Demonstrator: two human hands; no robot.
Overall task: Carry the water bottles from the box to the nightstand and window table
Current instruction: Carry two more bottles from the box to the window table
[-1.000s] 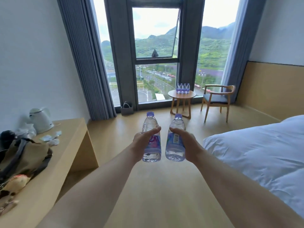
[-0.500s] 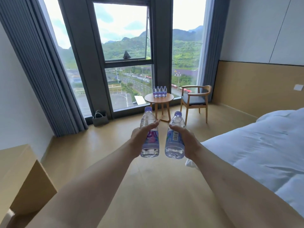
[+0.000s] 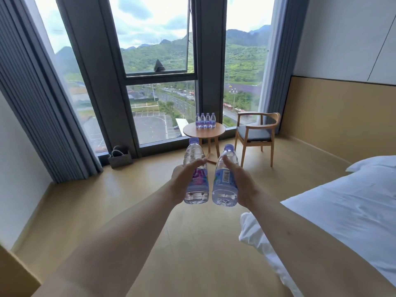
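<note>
Both arms out ahead of me. My left hand [image 3: 182,179] has its fingers wrapped round one water bottle [image 3: 196,174], held upright. My right hand [image 3: 240,183] grips a second bottle [image 3: 225,181], tilted slightly toward the first, barcode facing me. The two nearly touch at the base. Beyond them, by the window, the round tabletop [image 3: 204,130] carries four more bottles [image 3: 205,120] in a row. A wooden chair [image 3: 256,133] stands just right of it, the bed [image 3: 342,211] nearer me.

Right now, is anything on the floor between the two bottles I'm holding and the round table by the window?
Nothing visible: bare floor leads to the round table. The chair stands to its right.
</note>
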